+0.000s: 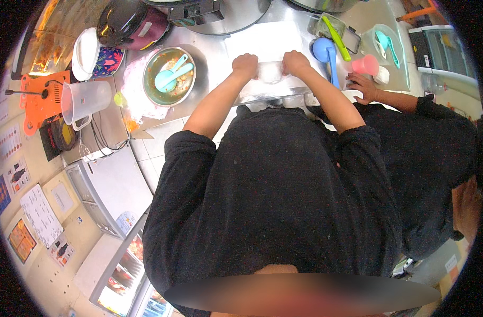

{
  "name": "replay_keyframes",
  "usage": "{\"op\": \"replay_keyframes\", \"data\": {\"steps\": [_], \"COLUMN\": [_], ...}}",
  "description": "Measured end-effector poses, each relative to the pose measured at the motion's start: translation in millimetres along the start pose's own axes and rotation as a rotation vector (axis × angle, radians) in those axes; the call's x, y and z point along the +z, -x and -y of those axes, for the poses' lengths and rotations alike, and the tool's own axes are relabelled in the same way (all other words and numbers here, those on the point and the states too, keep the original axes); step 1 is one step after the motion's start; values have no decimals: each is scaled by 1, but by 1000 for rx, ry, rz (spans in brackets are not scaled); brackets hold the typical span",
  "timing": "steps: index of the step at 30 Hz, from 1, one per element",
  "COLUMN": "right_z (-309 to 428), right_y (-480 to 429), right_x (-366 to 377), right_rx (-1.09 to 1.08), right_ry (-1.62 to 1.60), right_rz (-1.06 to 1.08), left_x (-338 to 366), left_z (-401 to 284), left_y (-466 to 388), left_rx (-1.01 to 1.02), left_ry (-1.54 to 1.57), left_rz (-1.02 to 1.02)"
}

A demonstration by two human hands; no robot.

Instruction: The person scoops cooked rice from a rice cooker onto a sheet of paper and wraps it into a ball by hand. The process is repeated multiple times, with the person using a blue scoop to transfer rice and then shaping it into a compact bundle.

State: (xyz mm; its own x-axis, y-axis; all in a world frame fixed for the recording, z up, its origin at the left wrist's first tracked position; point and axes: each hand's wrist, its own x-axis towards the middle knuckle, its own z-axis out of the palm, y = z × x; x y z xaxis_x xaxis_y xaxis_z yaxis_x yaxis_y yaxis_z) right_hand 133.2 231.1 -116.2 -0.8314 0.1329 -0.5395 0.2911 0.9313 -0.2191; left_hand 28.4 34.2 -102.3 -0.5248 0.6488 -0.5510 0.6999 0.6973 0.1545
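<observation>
A small whitish bundle [270, 73], seemingly in clear plastic or pale wrap, lies between my two fists at the front edge of the steel worktop [215, 75]. My left hand [246, 66] is closed on its left end. At the opposite end my right hand [296, 63] grips it too, knuckles up. Glare hides what the bundle contains. White sheets [265, 39] spread on the worktop just beyond my hands. To the right rest a blue ladle [324, 51] and a bright green utensil [336, 37] lying across a clear plastic container [329, 27].
A steel bowl [148, 79] with turquoise spoons stands left, near a clear measuring jug [86, 101] and a rice cooker [134, 23]. A large steel pot [233, 18] is at the back. A co-worker's hand [362, 88] rests at the right, by a pink cup [365, 65].
</observation>
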Motion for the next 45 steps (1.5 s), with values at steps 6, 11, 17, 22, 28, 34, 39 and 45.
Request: {"op": "replay_keyframes", "data": {"steps": [6,11,17,22,28,34,39,45], "right_z": [2,-2,-2,-2,-5,-6,-9,-7], "right_y": [11,8,18,7,-9,-15,-12,5], "right_x": [-4,0,-8,-12,-3,1,6,-9], "right_rx": [-45,-76,-74,-31,-122,-125,-76,-91], "right_ry": [-41,-21,22,45,67,78,20,-50], "right_rz": [19,16,-190,-88,-60,-27,-21,-34], "left_x": [11,5,5,1,24,33,26,20], "left_z": [18,22,12,19,28,34,33,32], "left_y": [-12,-11,-4,-7,-29,-37,-22,-4], "left_rx": [78,112,-7,36,87,122,111,114], "left_ry": [85,152,146,166,154,128,251,312], "left_rz": [73,117,-155,-93,-67,-49,-35,-117]}}
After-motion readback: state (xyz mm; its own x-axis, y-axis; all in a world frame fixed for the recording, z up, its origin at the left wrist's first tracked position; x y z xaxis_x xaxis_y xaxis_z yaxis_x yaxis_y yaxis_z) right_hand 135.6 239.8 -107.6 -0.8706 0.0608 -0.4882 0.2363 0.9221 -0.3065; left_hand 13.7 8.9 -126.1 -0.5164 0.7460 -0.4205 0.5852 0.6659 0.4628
